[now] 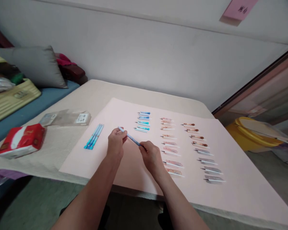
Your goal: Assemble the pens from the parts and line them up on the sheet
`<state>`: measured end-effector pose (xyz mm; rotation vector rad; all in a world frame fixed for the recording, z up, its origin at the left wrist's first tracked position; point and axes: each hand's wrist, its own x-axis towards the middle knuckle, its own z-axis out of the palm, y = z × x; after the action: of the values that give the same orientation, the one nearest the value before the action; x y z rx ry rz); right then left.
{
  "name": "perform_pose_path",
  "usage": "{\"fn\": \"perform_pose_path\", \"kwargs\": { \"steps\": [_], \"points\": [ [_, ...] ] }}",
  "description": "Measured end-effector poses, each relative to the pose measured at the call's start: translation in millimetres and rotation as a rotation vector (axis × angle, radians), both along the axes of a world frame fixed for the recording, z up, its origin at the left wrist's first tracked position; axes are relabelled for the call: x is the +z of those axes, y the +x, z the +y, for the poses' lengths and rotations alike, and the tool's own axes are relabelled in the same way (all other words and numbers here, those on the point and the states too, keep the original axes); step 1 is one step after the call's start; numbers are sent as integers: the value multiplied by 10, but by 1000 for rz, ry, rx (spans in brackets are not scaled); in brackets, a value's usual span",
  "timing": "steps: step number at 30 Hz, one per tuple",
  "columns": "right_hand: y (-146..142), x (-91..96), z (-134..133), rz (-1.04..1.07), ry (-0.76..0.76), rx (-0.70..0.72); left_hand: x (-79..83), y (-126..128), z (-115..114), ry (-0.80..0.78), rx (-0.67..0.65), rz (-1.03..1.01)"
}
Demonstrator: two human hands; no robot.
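Note:
A light blue pen (132, 139) slants between my two hands above the pink sheet. Its pointed end sticks out past the fingers of my left hand (115, 142), which pinches it near that end. My right hand (151, 156) is closed around the other end, hiding it. To the left lie several blue pens (94, 137) side by side, tips pointing away from me. Beyond my hands is a column of blue barrels with white refills (143, 122) beside them. Further right are columns of pinkish pen parts (170, 143) and of brown and grey ones (206, 159).
The pink sheet (240, 185) covers much of the cloth-covered table (105, 88). At the left are a red tissue pack (21, 140) and a clear plastic bag (64, 118). A yellow bucket (242, 134) stands off the right side. The wall rises behind the table.

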<state>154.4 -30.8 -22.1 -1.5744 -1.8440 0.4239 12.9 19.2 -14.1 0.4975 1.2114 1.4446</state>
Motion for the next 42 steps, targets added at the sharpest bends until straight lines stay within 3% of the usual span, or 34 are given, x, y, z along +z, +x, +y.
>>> {"fn": "perform_pose_path", "kwargs": {
  "steps": [4,11,20,26,31,42],
  "points": [
    [1,44,-1,18,-68,-32,36,7,-13,47,-44,-51],
    [-18,40,-11,23,-45,-19,-17,17,3,-26,-13,51],
    [12,52,1,61,-71,-44,36,31,-4,38,-45,-81],
    [-3,46,-2,30,-68,-58,-17,33,-10,-41,-22,1],
    [4,47,-1,6,-76,-67,-4,34,-8,-12,-2,4],
    [-14,27,-3,25,-35,-80,20,68,-61,-32,-65,31]
  ]
}}
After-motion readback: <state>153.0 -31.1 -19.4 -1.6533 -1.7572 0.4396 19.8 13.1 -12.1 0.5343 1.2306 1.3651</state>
